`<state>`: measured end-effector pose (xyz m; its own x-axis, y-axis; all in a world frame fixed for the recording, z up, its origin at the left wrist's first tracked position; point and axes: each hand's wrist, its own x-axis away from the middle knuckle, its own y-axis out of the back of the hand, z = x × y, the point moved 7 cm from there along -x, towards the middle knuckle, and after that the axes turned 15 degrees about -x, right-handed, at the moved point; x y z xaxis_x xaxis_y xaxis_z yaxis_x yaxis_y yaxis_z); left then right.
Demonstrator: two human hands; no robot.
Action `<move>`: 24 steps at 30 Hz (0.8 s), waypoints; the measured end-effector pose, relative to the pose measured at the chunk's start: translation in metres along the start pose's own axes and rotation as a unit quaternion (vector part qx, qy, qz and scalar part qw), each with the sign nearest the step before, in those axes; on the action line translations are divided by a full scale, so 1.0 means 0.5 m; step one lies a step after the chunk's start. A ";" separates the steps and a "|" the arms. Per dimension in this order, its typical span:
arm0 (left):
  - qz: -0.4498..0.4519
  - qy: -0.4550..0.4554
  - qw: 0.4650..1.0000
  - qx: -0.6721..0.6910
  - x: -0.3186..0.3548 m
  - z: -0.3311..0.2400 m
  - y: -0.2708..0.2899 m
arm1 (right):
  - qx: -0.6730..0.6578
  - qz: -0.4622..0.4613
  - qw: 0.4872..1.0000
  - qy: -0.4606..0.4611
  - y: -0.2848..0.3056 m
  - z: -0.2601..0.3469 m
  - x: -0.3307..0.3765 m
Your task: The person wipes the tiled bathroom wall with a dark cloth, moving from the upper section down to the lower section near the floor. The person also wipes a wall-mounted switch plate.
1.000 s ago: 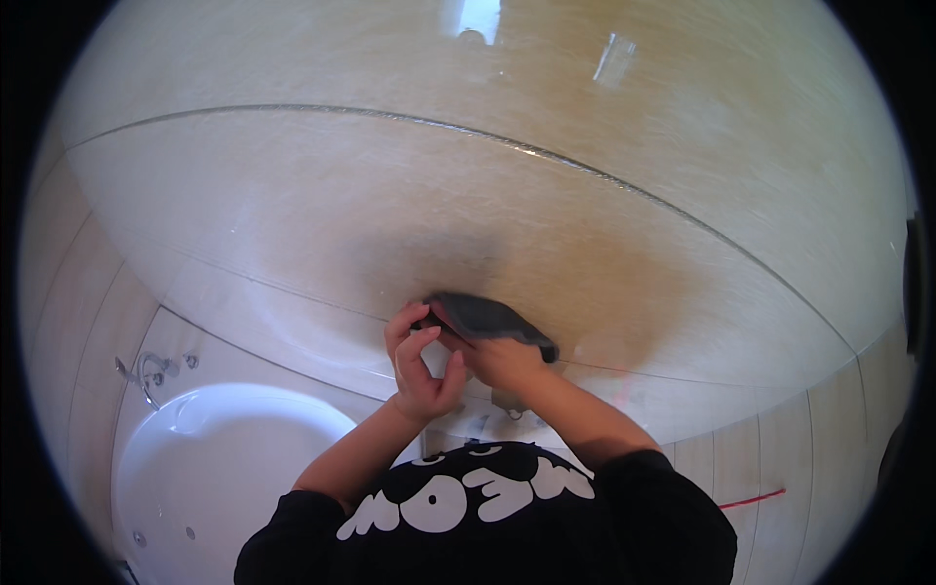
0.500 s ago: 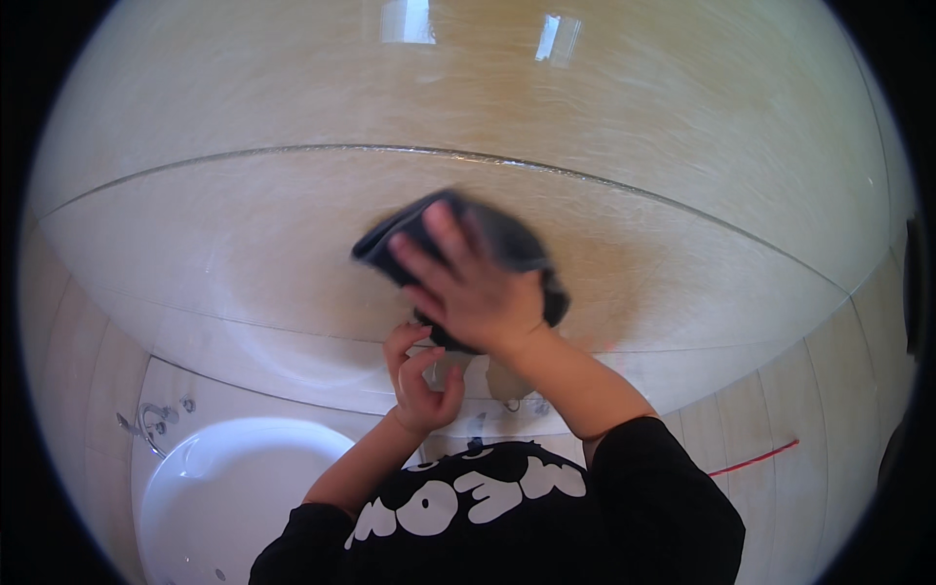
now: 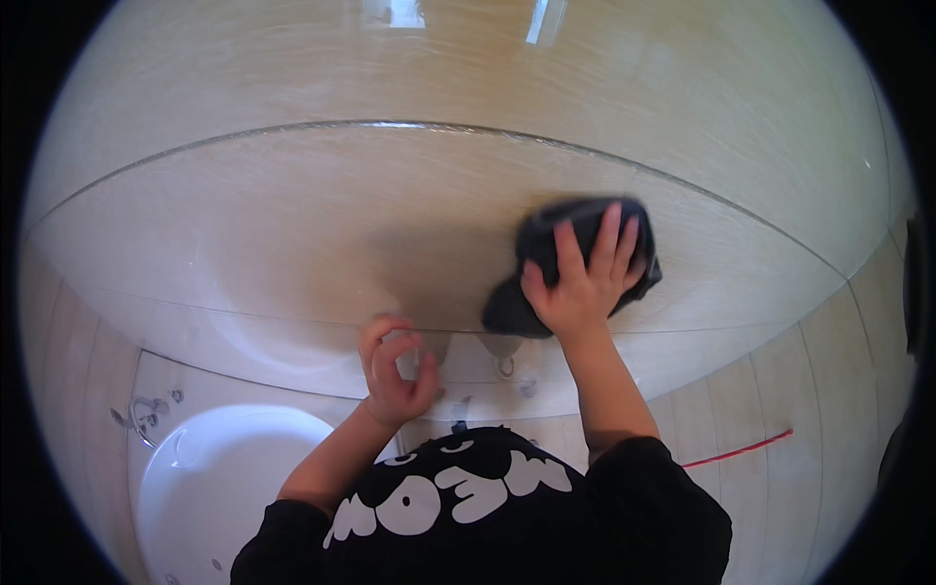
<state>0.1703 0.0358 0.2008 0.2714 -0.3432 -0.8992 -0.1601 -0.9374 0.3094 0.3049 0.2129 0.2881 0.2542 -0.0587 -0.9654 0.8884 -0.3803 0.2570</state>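
Note:
My right hand (image 3: 585, 283) presses a dark grey cloth (image 3: 517, 310) against the beige, glossy tiled wall (image 3: 292, 214), right of the middle. Its fingers are spread over the folded cloth, and one loose end trails down to the left. My left hand (image 3: 395, 370) is off to the left and lower, near the wall's lower part. Its fingers are loosely curled and apart, with nothing seen between them. It does not touch the cloth.
A white round bathtub or basin (image 3: 234, 487) with a chrome tap (image 3: 146, 419) stands at the lower left. A dark groove (image 3: 487, 130) crosses the wall above the cloth. Near the lower right a thin red strip (image 3: 741, 450) lies on light tiles. Window reflections shine at the top.
My right hand has slid the cloth to the right across the wall, away from my left hand. My left hand has shifted slightly left.

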 end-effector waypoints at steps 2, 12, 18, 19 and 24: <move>-0.014 0.003 1.000 -0.017 0.000 -0.028 -0.023 | -0.010 0.008 1.000 -0.012 -0.003 0.025 -0.066; -0.062 0.004 0.998 0.007 -0.008 -0.169 -0.164 | -0.157 0.224 0.951 0.143 -0.062 0.024 0.191; -0.005 -0.029 1.000 0.005 -0.006 -0.230 -0.229 | -0.088 0.076 0.992 0.057 0.049 -0.193 0.227; -0.026 0.006 0.999 0.029 -0.004 -0.230 -0.233 | -0.065 0.072 0.994 0.044 0.062 -0.196 0.191; 0.005 -0.031 0.999 0.028 -0.009 -0.246 -0.245 | -0.021 0.018 0.999 0.028 0.089 -0.145 -0.008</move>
<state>0.3056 0.1448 0.2051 0.2110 -0.3472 -0.9137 -0.2150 -0.9284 0.3031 0.3713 0.2631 0.3065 0.3063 -0.0192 -0.9517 0.8935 -0.3390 0.2944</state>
